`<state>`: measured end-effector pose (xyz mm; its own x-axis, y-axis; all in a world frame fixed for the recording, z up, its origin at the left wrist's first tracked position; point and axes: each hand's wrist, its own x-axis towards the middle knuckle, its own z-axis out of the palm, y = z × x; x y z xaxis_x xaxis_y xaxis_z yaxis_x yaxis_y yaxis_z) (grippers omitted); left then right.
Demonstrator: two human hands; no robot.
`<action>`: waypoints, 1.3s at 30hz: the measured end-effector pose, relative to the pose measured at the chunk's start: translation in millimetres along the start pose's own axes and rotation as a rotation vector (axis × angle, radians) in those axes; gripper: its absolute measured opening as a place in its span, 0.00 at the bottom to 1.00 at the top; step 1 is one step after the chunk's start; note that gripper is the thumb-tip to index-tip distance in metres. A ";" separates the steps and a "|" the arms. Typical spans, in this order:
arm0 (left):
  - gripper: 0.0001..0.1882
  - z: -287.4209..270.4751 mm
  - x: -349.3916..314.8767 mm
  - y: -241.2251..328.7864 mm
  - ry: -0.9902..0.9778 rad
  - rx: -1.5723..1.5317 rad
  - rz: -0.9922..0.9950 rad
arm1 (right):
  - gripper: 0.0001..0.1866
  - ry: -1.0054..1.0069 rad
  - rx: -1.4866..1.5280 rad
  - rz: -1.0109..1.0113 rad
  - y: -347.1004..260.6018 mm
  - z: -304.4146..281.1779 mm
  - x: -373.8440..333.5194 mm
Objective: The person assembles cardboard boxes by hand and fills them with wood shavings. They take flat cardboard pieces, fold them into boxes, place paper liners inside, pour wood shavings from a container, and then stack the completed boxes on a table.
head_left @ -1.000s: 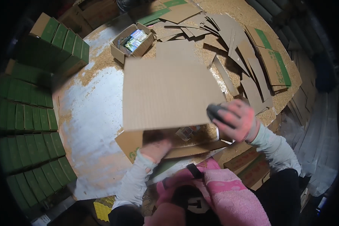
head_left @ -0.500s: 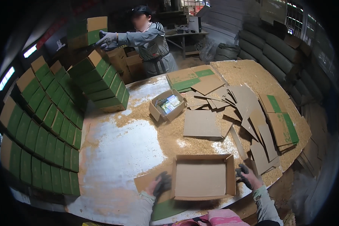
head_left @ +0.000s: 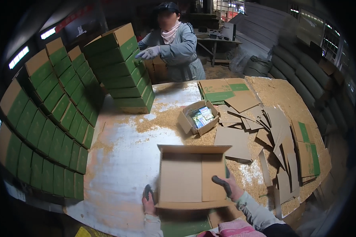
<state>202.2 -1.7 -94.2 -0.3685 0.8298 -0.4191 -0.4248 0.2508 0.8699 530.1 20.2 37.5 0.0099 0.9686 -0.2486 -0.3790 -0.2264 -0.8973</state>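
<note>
An open brown cardboard box (head_left: pixel 182 177) lies in front of me, with its far and near flaps folded outward. My right hand (head_left: pixel 228 186), in a dark glove with bare skin at its base, is closed on the box's right wall. Its thumb reaches over the rim to the inside. My left hand (head_left: pixel 148 200) stands beside the left wall with its gloved fingers raised; whether it touches the box I cannot tell. Under the near edge lies a flat green and brown cardboard piece (head_left: pixel 186 227), partly hidden by the box.
Stacked green and brown boxes (head_left: pixel 47 134) line the left side. Another stack (head_left: pixel 126 75) stands at the far edge beside a co-worker (head_left: pixel 178 47). A small carton (head_left: pixel 199 118) holds shiny packets. Loose cardboard sheets (head_left: pixel 233 142) and sawdust-like bits (head_left: pixel 162 122) cover the right part of the table.
The box has shifted left and its flaps now spread outward. My right hand has taken hold of its right wall; my left hand moved left. The co-worker has set a box on the far stack.
</note>
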 end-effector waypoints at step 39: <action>0.23 95.2 -116.9 146.8 -1.447 1.235 0.291 | 0.26 -0.023 -1.628 -1.056 -31.2 -12.9 -126.3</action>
<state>261.6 -14.4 107.3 0.8305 0.4619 -0.3113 0.4864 -0.3290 0.8094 552.6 -96.4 92.2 -0.3919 0.7551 0.5256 0.8578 0.5064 -0.0880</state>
